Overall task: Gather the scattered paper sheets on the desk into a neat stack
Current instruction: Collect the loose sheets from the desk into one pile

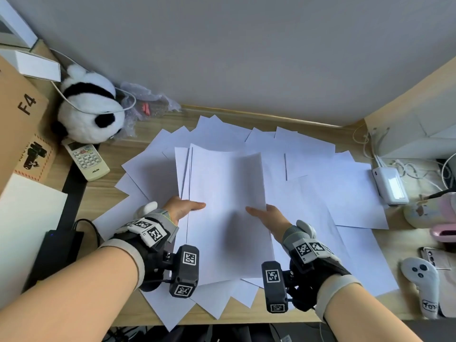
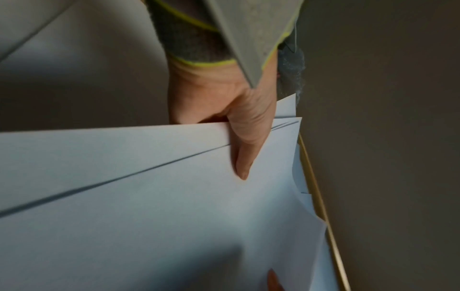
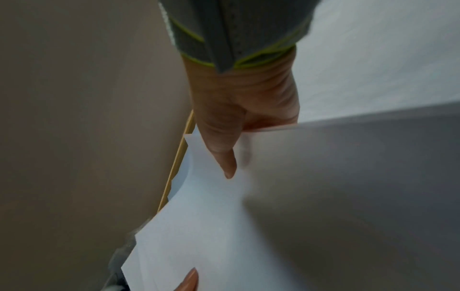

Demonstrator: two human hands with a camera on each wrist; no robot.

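Note:
A bundle of white paper sheets [image 1: 225, 183] is lifted over the middle of the desk, its far end raised and slightly bowed. My left hand [image 1: 183, 207] pinches its left edge, thumb [image 2: 245, 149] on top and fingers hidden underneath. My right hand [image 1: 265, 214] pinches the right edge the same way, thumb [image 3: 221, 147] on top of the sheets [image 3: 211, 226]. Under and around the bundle [image 2: 149, 196], several loose white sheets [image 1: 345, 193] lie fanned out across the wooden desk [image 1: 103, 201].
A plush panda [image 1: 88, 112], a remote control [image 1: 85, 159] and a cardboard box [image 1: 22, 124] stand at the left. A white charger [image 1: 389, 186], cables, a pink item [image 1: 444, 233] and a white controller [image 1: 422, 275] crowd the right edge. A grey wall backs the desk.

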